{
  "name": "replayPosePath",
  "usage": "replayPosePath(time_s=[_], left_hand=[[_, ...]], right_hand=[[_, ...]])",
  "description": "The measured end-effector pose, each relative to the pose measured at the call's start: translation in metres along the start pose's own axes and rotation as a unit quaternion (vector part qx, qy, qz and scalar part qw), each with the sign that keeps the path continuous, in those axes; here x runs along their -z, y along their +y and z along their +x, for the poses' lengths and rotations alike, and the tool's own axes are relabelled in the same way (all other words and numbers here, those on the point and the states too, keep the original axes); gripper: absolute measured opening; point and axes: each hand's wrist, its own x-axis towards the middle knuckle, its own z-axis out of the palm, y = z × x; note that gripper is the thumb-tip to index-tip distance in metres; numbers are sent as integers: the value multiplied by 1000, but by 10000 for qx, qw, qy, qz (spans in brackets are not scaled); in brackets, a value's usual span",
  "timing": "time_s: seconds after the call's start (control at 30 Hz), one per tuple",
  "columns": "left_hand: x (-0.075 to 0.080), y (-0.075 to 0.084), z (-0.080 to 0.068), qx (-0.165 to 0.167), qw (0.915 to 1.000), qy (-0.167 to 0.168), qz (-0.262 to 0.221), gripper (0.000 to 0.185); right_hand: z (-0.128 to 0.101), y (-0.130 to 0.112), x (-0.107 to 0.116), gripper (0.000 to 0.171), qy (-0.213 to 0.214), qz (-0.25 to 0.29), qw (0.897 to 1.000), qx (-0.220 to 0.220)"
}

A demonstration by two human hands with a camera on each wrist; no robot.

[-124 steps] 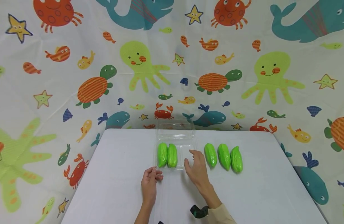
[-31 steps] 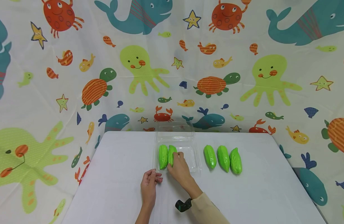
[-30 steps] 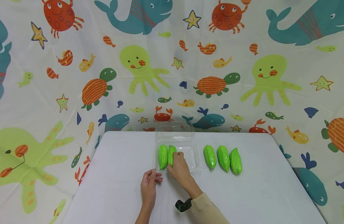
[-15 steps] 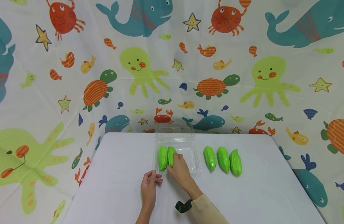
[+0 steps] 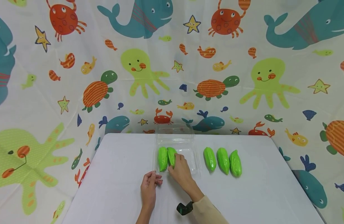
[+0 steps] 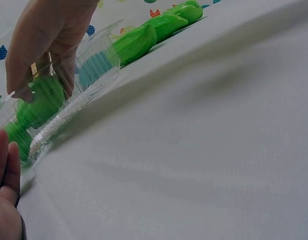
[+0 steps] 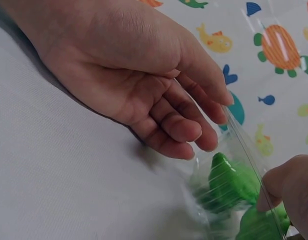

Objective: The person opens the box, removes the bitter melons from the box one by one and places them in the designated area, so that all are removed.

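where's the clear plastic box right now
In the head view the clear plastic box sits mid-table at the far edge, left of three loose green gourds.

head view high, looks down; wrist views low, close; all share clear tray (image 5: 195,161).
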Motion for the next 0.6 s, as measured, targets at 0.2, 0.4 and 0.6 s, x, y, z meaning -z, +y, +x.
replayPosePath(time_s=[0.2, 0.4, 0.6], left_hand=[[0, -1, 0, -20, 10000, 1, -52, 37], [1, -4, 1, -51, 9999, 22, -144, 37], [0, -2, 0, -19, 9999, 9, -116, 38]], right_hand=[[-1, 2, 0, 56, 39, -17, 10000, -37], [-2, 4, -1, 56, 65, -67, 10000, -11], [-3, 5, 0, 56, 57, -37, 10000, -46]])
